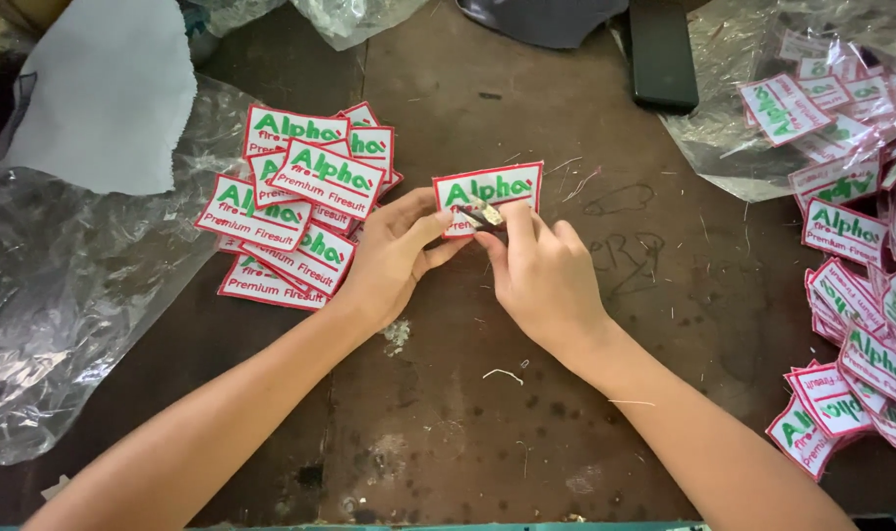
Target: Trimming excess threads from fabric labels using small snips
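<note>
My left hand (394,254) pinches the lower left edge of a white cloth patch (502,183) with a red border and green and red lettering. The patch is held just above a brown table (467,393). My right hand (541,270) grips a small dark tool with a metal tip (487,213), pressed against the patch's lower edge. Both hands meet at the table's middle.
A pile of several like patches (290,197) lies to the left of my hands. Many more patches (851,324) are heaped at the right, partly on clear plastic (743,147). Crumpled clear plastic (64,295) and white fabric (104,88) cover the left. A dark flat object (661,54) lies at the top.
</note>
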